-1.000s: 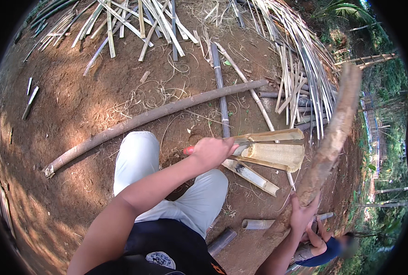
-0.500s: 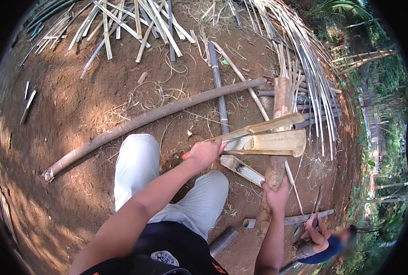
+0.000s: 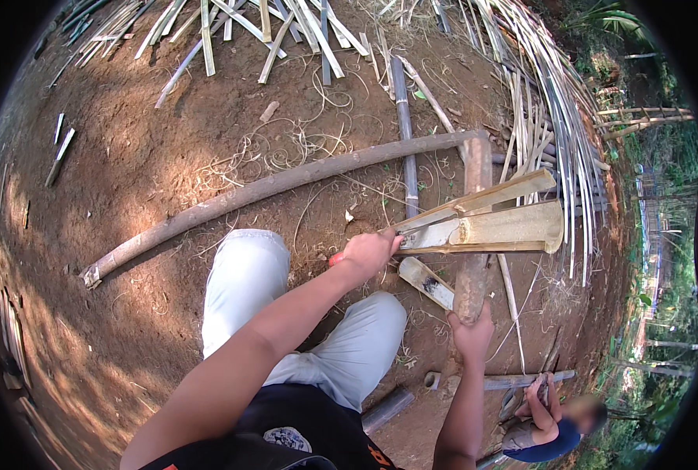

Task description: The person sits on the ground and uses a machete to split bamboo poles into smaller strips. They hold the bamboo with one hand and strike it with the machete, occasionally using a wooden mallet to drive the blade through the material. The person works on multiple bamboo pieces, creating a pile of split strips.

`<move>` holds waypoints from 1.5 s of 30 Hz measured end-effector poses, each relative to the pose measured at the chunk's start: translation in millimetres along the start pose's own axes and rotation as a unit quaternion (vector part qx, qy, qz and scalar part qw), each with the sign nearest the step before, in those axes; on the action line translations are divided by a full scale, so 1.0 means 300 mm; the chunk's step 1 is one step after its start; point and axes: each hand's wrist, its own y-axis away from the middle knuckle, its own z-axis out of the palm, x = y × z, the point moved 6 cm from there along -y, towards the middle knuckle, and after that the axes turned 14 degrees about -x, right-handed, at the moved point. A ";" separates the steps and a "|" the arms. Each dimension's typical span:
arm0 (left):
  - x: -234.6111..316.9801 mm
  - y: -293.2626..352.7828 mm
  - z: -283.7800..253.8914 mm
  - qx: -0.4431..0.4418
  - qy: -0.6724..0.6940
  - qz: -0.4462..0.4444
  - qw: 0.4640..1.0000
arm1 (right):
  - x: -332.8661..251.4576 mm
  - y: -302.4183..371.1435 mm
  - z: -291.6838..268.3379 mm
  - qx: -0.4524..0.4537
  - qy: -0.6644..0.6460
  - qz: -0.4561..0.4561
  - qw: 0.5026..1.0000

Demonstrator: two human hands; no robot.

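My left hand [image 3: 368, 254] is closed on a red-handled knife [image 3: 336, 258]; only the handle's end shows clearly, and its blade is largely hidden at the split bamboo. From that hand a pale bamboo length [image 3: 513, 227] extends to the right, split open, with a narrower strip [image 3: 505, 194] spreading from its far side. My right hand [image 3: 473, 337] grips the near end of a thick, bark-covered wooden stick [image 3: 470, 290], which passes behind the bamboo and shows again beyond it. Whether stick and bamboo touch, I cannot tell. Another half-round bamboo piece [image 3: 427, 282] lies below them.
A long curved pole [image 3: 270, 184] lies across the soil ahead of my knees. Dark bamboo [image 3: 405, 133] lies beyond it. Split strips [image 3: 286, 31] are heaped at the far side and right [image 3: 560, 117]. Another person [image 3: 549, 431] crouches at the lower right, hands on a pole [image 3: 521, 381].
My view has shifted, so most of the scene sits further right and higher. Against the bamboo, the wooden stick in my right hand has moved left, closer to my left hand. Both grips hold.
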 end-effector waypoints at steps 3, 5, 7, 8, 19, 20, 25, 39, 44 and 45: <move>-0.001 0.010 0.004 -0.021 -0.009 -0.001 1.000 | -0.064 0.044 -0.136 0.117 -0.079 -0.045 0.989; 0.006 0.023 0.002 -0.040 -0.006 0.011 0.999 | -0.049 0.050 -0.162 0.211 -0.129 -0.078 0.966; 0.007 0.009 0.003 -0.043 0.001 0.019 0.999 | 0.021 0.034 -0.100 0.276 -0.203 -0.111 0.933; 0.004 0.008 0.011 -0.043 0.008 0.021 0.999 | 0.029 0.010 -0.013 0.165 -0.080 -0.036 0.982; -0.108 -0.051 0.156 -0.060 0.015 -0.023 0.998 | 0.009 -0.040 -0.044 0.136 -0.045 -0.062 0.988; -0.110 -0.056 0.153 -0.064 0.008 -0.023 0.998 | 0.001 -0.044 -0.071 0.181 -0.078 -0.077 0.977; -0.108 -0.078 0.161 -0.092 -0.023 0.015 0.995 | 0.141 -0.083 0.255 0.090 -0.046 0.021 0.995; -0.194 -0.082 0.221 -0.124 -0.045 0.032 0.991 | 0.289 -0.053 0.173 0.295 -0.109 -0.032 0.949; -0.206 -0.097 0.264 -0.082 -0.065 0.049 0.993 | 0.283 -0.089 0.610 -0.053 0.110 0.155 0.980; -0.265 -0.136 0.314 -0.095 -0.054 0.039 0.993 | 0.297 -0.105 0.645 -0.107 0.143 0.159 0.971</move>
